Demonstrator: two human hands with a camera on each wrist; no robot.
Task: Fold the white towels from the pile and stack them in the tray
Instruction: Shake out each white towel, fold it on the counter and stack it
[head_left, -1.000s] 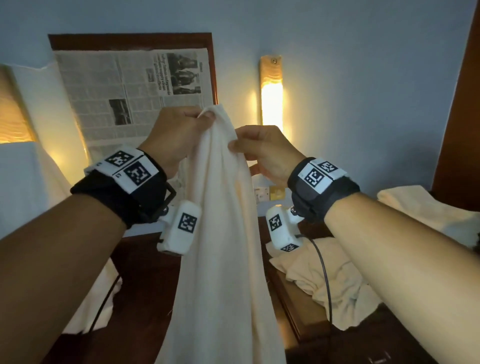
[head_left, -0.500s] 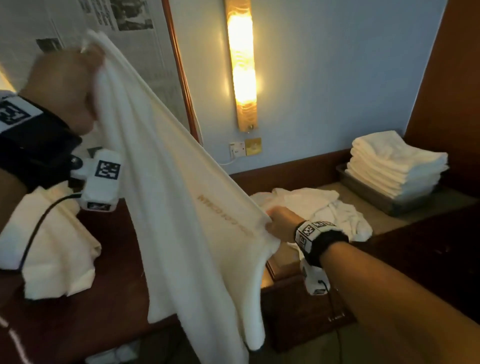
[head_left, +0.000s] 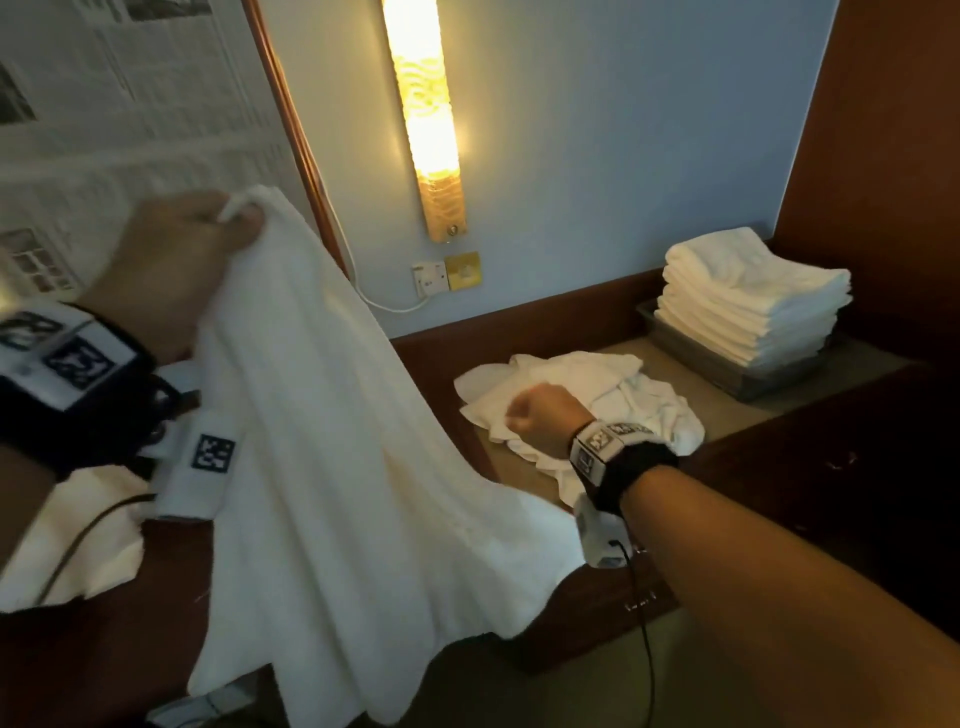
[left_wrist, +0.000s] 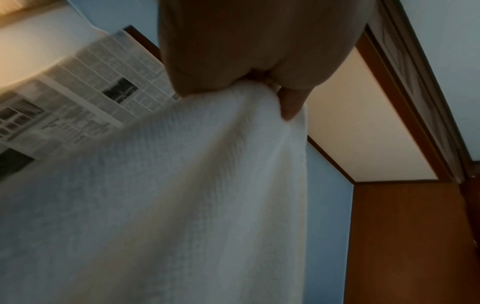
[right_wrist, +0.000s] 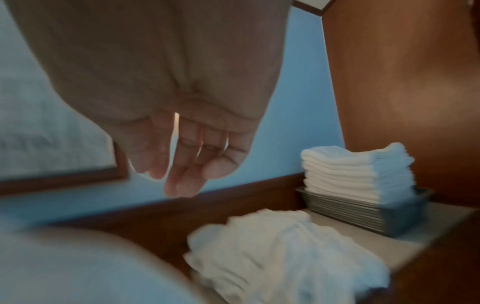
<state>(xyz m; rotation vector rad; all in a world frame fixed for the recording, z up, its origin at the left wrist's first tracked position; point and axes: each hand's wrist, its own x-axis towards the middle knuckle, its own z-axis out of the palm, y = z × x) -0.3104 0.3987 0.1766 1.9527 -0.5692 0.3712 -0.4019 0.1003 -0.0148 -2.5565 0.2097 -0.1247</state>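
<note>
Towel, white and limp: hanging at far left from the left hand, draping down and rightward, trailing its lower edge over the front of the dark worktop. Pinching one top corner in the left grip, thumb and curled fingers bunching the cloth, as the left wrist view confirms. Passing, low at the left, a second crumpled white cloth lying beneath that wrist.

Moving right: hovering over the loose pile with the right hand, fingers loosely curled and, going by the right wrist view, holding nothing. Not gripping any part of the hanging towel on that side.

Further right: standing tall in the grey tray, a neat stack of folded towels, rising well above the rim, close to the wooden side panel.

Judging the handling: soft, light, floppy terry, sagging wherever unsupported, giving plenty of friction and little risk of slipping or damage. Judging the best hold: pinching at corners or along a hem, one corner per hand, stretching the top edge taut before bringing corners together. Likely needing the right grip on the free top corner next. Watching for the dangling end dragging off the worktop, and for nudging the high stack when adding another.
</note>
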